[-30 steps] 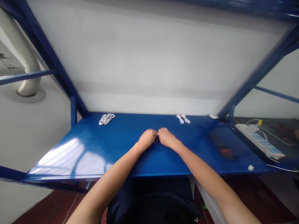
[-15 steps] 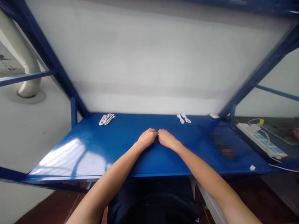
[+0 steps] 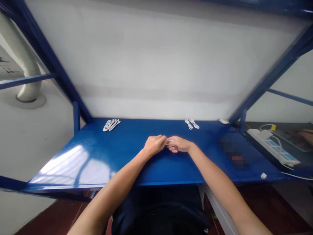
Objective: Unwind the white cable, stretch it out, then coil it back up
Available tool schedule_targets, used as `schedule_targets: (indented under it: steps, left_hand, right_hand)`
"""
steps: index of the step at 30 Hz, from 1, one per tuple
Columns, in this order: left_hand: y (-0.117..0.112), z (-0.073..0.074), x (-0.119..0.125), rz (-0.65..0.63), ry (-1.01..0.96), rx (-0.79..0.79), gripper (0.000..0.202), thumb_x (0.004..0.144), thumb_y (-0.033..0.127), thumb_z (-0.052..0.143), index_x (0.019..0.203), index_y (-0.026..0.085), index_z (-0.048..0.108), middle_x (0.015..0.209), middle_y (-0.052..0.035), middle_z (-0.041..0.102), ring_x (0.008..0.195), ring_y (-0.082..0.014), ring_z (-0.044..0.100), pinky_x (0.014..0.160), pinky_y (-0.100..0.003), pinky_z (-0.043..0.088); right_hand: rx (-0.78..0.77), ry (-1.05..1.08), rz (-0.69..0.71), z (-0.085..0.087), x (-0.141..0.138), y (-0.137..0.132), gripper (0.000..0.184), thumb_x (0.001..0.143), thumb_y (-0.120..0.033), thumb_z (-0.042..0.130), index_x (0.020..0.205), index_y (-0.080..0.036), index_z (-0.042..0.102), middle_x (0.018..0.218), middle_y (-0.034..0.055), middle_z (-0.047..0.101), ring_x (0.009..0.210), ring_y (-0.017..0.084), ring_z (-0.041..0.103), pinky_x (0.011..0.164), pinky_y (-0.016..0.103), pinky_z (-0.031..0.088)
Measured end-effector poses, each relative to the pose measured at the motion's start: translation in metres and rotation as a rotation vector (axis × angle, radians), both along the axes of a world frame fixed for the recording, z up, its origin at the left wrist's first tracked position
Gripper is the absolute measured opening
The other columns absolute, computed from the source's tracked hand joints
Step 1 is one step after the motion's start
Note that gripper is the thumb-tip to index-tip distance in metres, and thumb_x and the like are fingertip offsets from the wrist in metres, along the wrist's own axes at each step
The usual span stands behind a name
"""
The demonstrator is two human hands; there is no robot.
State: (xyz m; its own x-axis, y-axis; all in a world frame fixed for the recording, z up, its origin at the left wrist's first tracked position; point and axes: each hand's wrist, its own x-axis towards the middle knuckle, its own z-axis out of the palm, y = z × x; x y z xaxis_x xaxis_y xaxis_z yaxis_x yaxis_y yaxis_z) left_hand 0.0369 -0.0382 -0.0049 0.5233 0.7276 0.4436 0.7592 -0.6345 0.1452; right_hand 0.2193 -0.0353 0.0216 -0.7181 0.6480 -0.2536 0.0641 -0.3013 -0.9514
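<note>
Over the middle of the blue table [image 3: 132, 169], my left hand [image 3: 155, 144] and my right hand [image 3: 180, 144] meet at their fingertips. Both are closed on a white cable [image 3: 171, 140], of which only a short stretch shows at the right fingers; the rest is hidden in the hands. My left hand has its back up and its fingers curled. The right one is turned so that its bent fingers show. Beyond them, along the back edge, lie a coiled white cable bundle [image 3: 111, 125] on the left and two smaller white cable bundles [image 3: 192, 124] to the right.
A white coiled item [image 3: 223, 121] sits in the back right corner. The white charger plug [image 3: 263, 176] lies near the front right. A power strip [image 3: 274, 147] with leads stands past the right edge. Blue frame posts [image 3: 77, 117] rise at both sides. A pixelated patch covers something on the right.
My right hand has turned and shifted slightly right, so its fingers and a bit of white cable now show. The left hand has stayed nearly in place.
</note>
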Motion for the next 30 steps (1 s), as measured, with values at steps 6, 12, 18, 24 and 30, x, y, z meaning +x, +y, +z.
schedule_targets:
  steps: [6,12,18,24,30]
  left_hand:
    - [0.000,-0.003,0.007,0.232,-0.084,0.009,0.044,0.096,0.036,0.032,0.066,0.019,0.059,0.067,-0.0056,0.065,0.059,-0.0139,0.057,0.051,-0.023,0.028]
    - [-0.002,0.000,0.013,0.364,-0.183,-0.064,0.044,0.096,0.038,0.034,0.067,0.019,0.060,0.068,-0.0071,0.067,0.060,-0.0158,0.060,0.053,-0.024,0.031]
    - [-0.005,0.000,0.015,0.235,-0.105,-0.076,0.048,0.099,0.041,0.024,0.081,0.019,0.062,0.079,-0.0073,0.067,0.070,-0.0169,0.064,0.059,-0.023,0.039]
    - [-0.012,-0.004,0.026,0.077,0.254,-0.201,0.046,0.099,0.043,0.024,0.113,0.011,0.053,0.095,-0.0152,0.063,0.075,-0.0248,0.068,0.062,-0.032,0.049]
    - [-0.009,0.004,0.022,-0.005,0.287,-0.313,0.043,0.099,0.039,0.022,0.108,0.012,0.053,0.095,-0.0160,0.066,0.083,-0.0287,0.068,0.070,-0.038,0.050]
  right_hand:
    - [0.169,-0.086,-0.205,-0.009,-0.011,0.002,0.018,0.077,-0.034,0.060,0.083,-0.020,0.052,0.057,-0.0070,0.041,0.043,0.007,0.036,0.038,0.018,0.028]
    - [0.672,-0.309,-0.677,-0.032,-0.039,0.005,0.040,0.088,-0.050,0.041,0.064,-0.019,0.052,0.060,0.0016,0.054,0.058,0.014,0.052,0.051,0.024,0.040]
    - [0.426,-0.336,-0.663,-0.031,-0.035,0.008,0.042,0.086,-0.052,0.045,0.058,-0.020,0.046,0.043,-0.0047,0.036,0.038,0.009,0.033,0.036,0.021,0.025]
    - [0.274,-0.481,-0.539,-0.020,-0.007,0.015,0.037,0.082,-0.048,0.055,0.060,-0.018,0.049,0.041,-0.0060,0.039,0.031,0.005,0.028,0.031,0.018,0.017]
    - [0.340,-0.609,-0.416,-0.019,0.000,0.017,0.039,0.082,-0.050,0.053,0.059,-0.019,0.048,0.039,-0.0057,0.039,0.032,0.007,0.031,0.034,0.020,0.019]
